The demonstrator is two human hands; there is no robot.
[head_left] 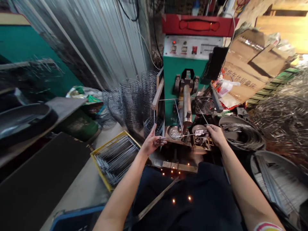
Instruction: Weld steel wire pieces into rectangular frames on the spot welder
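Note:
A thin metal wire frame [178,114] spans between my two hands in front of the green spot welder [172,86]. My left hand [152,143] is closed on its left side, with the thumb up along a wire. On the right side, my right hand [216,134] pinches a corner of the frame between thumb and fingers. The frame's near wire passes under the welder's thick round arm [187,106], where a bright glow shows at the electrode tip [184,131]. Orange sparks [172,172] fall toward my lap.
To the left stands a yellow crate [108,183] of straight-sided wire pieces, with stacked wire rings [131,102] behind. Small dishes [175,132] sit below the welder. At right are basins of wire [240,133], a wire heap [281,118] and cardboard [243,70].

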